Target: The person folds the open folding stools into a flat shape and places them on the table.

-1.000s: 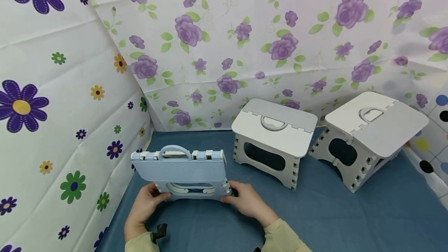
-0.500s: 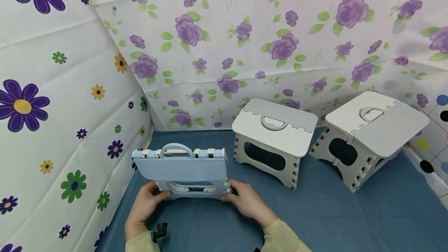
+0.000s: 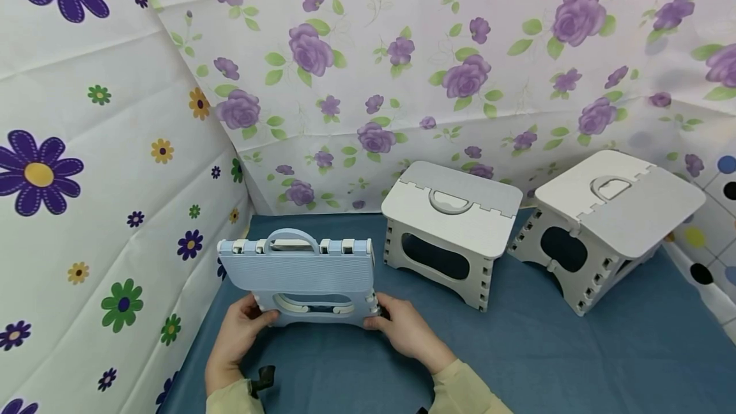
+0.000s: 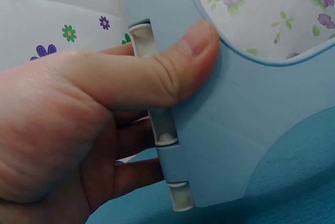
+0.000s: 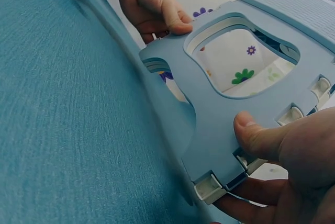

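Observation:
A light blue folding step stool (image 3: 305, 271), folded mostly flat, stands upright before me with its loop handle on top and its ribbed top panels hanging down. My left hand (image 3: 238, 331) grips the left edge of its leg panel, thumb (image 4: 193, 51) flat on the front face and fingers behind the white hinge pieces. At the opposite edge, my right hand (image 3: 408, 331) holds the leg panel the same way, its thumb (image 5: 254, 132) in front and fingers curled behind. An oval cut-out lies between the two hands.
Two grey-and-white folding stools stand unfolded at the back: one stool (image 3: 411, 209) right of centre, another stool (image 3: 644, 216) farther right. Blue cloth (image 3: 546, 363) covers the table. A flowered sheet (image 3: 345, 94) hangs behind and another flowered sheet (image 3: 75, 114) at the left.
The blue stool's handle and top have risen slightly in the head view. Both hands keep their grip at the lower edges, and the grey-and-white stools stay put.

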### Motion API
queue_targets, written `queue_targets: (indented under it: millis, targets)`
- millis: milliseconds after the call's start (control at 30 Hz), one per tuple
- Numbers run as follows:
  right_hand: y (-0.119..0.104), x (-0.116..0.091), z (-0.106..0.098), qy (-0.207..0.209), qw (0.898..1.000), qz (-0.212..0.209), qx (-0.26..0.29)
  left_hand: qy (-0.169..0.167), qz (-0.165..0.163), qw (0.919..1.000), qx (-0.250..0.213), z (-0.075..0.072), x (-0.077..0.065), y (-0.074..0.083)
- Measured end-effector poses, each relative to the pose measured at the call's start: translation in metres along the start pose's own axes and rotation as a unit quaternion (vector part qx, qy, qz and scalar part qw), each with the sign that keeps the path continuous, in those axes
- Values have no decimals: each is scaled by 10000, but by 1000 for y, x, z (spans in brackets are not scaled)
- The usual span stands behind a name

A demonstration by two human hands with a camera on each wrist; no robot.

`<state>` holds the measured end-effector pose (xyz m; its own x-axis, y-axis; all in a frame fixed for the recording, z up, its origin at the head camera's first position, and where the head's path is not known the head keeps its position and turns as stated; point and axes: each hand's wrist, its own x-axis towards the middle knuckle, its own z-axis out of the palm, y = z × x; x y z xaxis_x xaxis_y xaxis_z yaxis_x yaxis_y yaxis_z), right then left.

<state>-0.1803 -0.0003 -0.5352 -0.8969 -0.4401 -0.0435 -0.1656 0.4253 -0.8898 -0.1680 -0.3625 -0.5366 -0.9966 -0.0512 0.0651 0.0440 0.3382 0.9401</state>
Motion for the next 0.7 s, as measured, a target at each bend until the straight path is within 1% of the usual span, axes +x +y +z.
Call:
queue_targets:
  millis: [300,467,700]
  targets:
    - [-3,1,0,-8,9999,-85,117,243,243,9994,-17,-1,0,2]
    - [-4,1,2,-184,9994,-114,258,454,324,9984,-78,-1,-1,2]
    - [-4,3,5,-386,9976,-57,572,470,375,9980,-187,-3,-4,2]
